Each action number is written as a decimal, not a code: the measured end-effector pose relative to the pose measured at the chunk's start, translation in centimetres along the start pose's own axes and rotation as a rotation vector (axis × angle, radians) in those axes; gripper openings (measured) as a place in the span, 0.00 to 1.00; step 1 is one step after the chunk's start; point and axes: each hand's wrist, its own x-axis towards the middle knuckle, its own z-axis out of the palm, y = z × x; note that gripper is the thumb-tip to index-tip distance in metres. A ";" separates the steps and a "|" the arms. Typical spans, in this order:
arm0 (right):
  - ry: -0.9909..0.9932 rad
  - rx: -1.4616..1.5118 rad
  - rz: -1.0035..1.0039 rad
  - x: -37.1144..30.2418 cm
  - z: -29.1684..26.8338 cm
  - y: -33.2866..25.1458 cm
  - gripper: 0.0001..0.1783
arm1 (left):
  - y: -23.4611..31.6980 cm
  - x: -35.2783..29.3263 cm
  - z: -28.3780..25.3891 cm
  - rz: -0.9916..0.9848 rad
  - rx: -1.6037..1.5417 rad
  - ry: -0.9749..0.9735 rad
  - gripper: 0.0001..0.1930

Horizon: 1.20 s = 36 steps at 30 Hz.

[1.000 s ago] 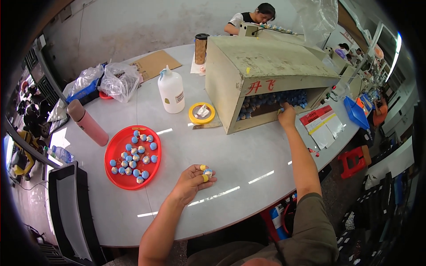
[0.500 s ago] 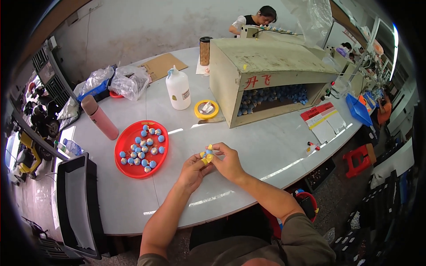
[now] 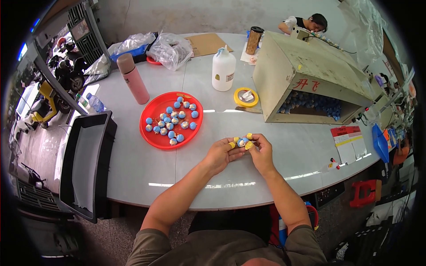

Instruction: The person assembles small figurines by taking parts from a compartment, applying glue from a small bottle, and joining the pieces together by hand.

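A small blue-and-white ball-shaped piece [image 3: 242, 142] is held above the table between both hands. My left hand [image 3: 219, 155] closes on its left side, thumb and fingers together. My right hand [image 3: 262, 154] pinches it from the right with thumb and index finger. Yellow wraps cover several fingertips on the two hands. The piece's underside and finer details are too small to make out. To the left of my hands lies a round red tray [image 3: 153, 106], with several blue-and-white balls [image 3: 175, 120] like the held piece lying loosely in it.
A cream metal box [image 3: 306, 66] with blue pieces inside stands at the far right. Behind the tray are a pink flask [image 3: 134, 82], a white bottle [image 3: 223, 71] and a yellow tape roll [image 3: 245, 97]. A black bin [image 3: 108, 146] sits left; a co-worker [image 3: 306, 23] sits behind the box.
The view has turned, so the table items appear farther right and higher. Both hands still hold the piece; the fingers have shifted around it, showing more of its blue-and-white surface.
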 end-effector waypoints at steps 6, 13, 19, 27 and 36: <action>-0.055 0.112 0.009 0.0 -0.6 0.1 0.10 | -0.4 0.3 -0.4 0.015 0.075 -0.012 0.13; -0.052 -0.198 -0.227 -0.2 -0.4 -1.4 0.12 | -0.5 0.2 -0.3 0.044 0.090 -0.045 0.14; -0.022 -0.262 -0.248 -0.3 -0.3 -1.8 0.12 | -0.8 0.3 -0.2 0.082 0.088 -0.023 0.13; -0.027 -0.262 -0.288 -0.3 -0.3 -2.0 0.10 | -1.3 0.4 -0.4 0.128 0.118 -0.021 0.12; -0.032 -0.245 -0.263 -0.4 -0.3 -2.1 0.07 | -1.7 0.7 -0.7 0.160 0.150 -0.006 0.13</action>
